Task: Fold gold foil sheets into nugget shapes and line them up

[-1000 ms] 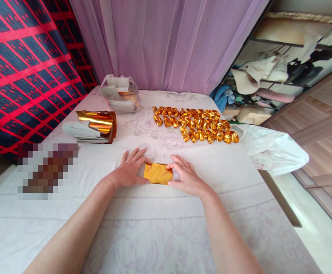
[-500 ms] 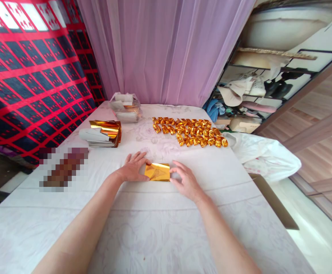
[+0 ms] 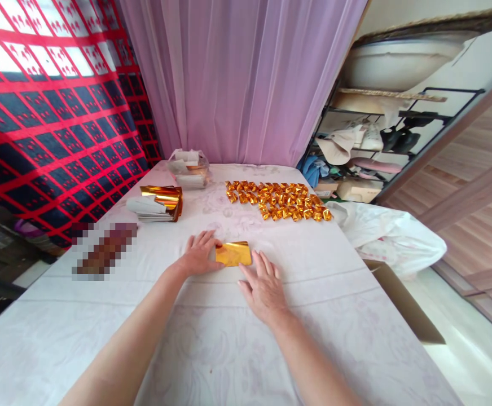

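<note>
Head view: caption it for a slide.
Left hand and right hand at a gold sheet, folded gold pieces beyond.

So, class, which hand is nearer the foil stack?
Left. The left hand lies to the near right of the foil stack; the right hand is farther off, at the near right corner of the gold sheet.

Hands point(image 3: 267, 288) at a small gold sheet point(image 3: 233, 255) — shiny gold pieces point(image 3: 283, 199) (in rows) beyond.

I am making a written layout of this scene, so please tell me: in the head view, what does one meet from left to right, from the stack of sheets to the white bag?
Stack of sheets, left hand, gold sheet, right hand, white bag.
</note>
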Tool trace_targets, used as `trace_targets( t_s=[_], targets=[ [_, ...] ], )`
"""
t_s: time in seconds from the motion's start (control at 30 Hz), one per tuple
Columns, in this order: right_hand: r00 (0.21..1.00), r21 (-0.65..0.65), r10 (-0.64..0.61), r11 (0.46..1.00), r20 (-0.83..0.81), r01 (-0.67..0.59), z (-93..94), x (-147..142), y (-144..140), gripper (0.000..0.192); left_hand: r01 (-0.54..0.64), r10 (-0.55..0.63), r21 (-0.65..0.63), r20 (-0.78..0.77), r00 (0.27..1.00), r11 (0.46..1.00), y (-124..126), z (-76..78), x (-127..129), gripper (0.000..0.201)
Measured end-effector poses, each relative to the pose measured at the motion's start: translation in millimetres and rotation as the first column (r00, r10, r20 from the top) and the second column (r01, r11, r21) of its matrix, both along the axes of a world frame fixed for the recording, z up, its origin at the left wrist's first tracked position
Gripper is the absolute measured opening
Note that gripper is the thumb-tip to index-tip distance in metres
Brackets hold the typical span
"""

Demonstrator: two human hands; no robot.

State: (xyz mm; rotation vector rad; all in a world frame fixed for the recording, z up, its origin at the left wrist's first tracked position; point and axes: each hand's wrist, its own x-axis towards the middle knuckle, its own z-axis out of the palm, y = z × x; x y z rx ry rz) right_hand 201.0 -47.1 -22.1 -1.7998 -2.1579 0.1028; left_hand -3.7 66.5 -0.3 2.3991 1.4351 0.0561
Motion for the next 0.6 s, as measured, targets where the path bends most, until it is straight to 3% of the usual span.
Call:
trace_targets(
  t_s=[0.4, 0.6],
  targets=[
    [0.993, 0.013, -0.116, 0.993, 0.024, 0.116, -3.1, 4, -5, 0.037, 0.002, -0.002, 0.041, 0.014, 1.000, 0.999, -2, -8.7, -4, 0.052],
    [0.985, 0.136, -0.171, 0.977, 0.033, 0.165, -8.3, 9, -7, 0.031, -0.012, 0.011, 0.052, 0.007, 1.000, 0.999, -4, -11.4, -2, 0.053]
  ],
)
